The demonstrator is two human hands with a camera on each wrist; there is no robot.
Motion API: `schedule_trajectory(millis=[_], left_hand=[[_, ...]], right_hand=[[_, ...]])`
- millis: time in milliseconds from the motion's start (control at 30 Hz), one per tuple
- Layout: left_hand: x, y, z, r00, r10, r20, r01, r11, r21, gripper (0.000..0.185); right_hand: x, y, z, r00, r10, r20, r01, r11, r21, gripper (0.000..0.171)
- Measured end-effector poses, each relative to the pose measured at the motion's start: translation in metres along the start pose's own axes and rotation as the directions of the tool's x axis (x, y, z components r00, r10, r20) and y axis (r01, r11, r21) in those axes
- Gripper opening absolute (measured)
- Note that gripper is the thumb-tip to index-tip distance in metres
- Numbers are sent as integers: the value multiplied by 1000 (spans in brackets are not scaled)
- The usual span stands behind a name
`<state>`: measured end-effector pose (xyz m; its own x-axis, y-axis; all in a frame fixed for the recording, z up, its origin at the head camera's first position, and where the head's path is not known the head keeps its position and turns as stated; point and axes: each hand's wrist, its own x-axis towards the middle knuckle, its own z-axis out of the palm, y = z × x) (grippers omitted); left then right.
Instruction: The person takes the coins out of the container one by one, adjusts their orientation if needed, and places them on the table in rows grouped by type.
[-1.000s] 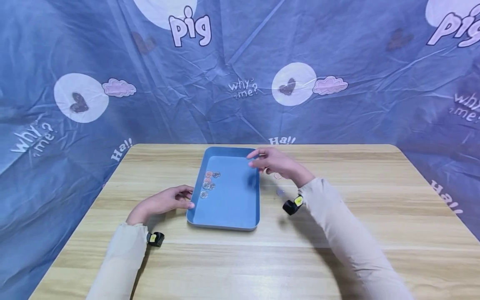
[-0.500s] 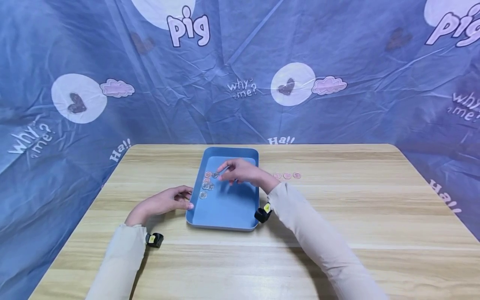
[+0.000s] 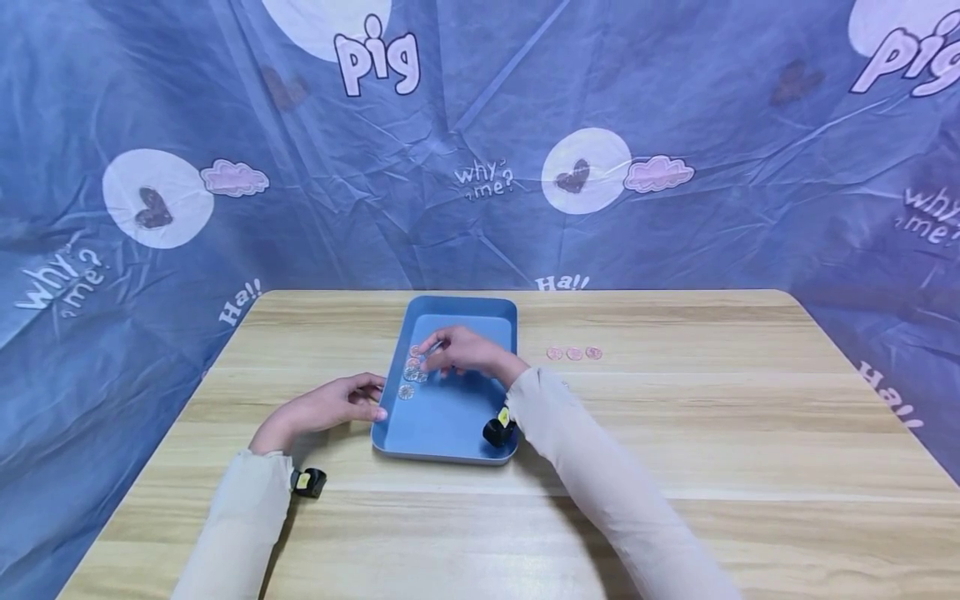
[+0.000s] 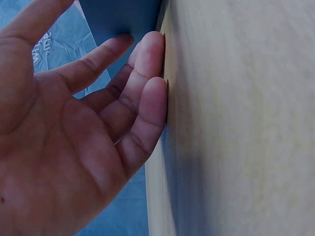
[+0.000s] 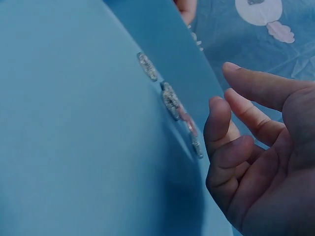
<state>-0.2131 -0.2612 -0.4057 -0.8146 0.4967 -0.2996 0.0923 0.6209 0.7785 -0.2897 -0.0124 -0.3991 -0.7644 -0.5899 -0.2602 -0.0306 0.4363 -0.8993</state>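
Observation:
A blue tray (image 3: 450, 417) lies on the wooden table (image 3: 675, 433). Several small round discs (image 3: 410, 375), clear and pink, cluster by the tray's left wall. My right hand (image 3: 461, 352) hovers over the tray with its fingertips right at that cluster. In the right wrist view the right hand (image 5: 256, 147) has loosely bent fingers and nothing shows between them, while the discs (image 5: 171, 101) lie in a row on the tray floor (image 5: 74, 123). My left hand (image 3: 330, 404) rests on the table beside the tray's left rim. Its straight fingers (image 4: 142, 98) lie against the table (image 4: 246, 123), next to the tray wall (image 4: 123, 17).
Three pink discs (image 3: 573, 353) lie in a row on the table to the right of the tray. A blue printed cloth (image 3: 480, 150) hangs close behind and around the table. A small black camera sits on each wrist.
My right hand has moved left from the tray's right rim across the tray to the disc cluster. The three pink discs on the table came into view. My left hand stayed put.

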Motion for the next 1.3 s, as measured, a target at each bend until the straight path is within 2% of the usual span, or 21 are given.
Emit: schedule_trajectory(millis=[367,767,1033,1300], left_hand=[[0,0,-1,1000,7,8,-7,1000,-14,66],[0,2,-1,1000,7,10,-7,1000,-19,65],[0,1,0,1000,-16,0,16,1000,-9,66],[1,-1,0,1000,-22,-6,22,1000,-12,66]], right_hand=[[8,5,9,999,44,6,-44,998,-42,30],[13,5,16,999,48,9,-48,997,-59,25],[17,6,20,999,35,-16,-36,997,-74,24],[18,5,22,1000,11,-14,-13,986,-164,26]])
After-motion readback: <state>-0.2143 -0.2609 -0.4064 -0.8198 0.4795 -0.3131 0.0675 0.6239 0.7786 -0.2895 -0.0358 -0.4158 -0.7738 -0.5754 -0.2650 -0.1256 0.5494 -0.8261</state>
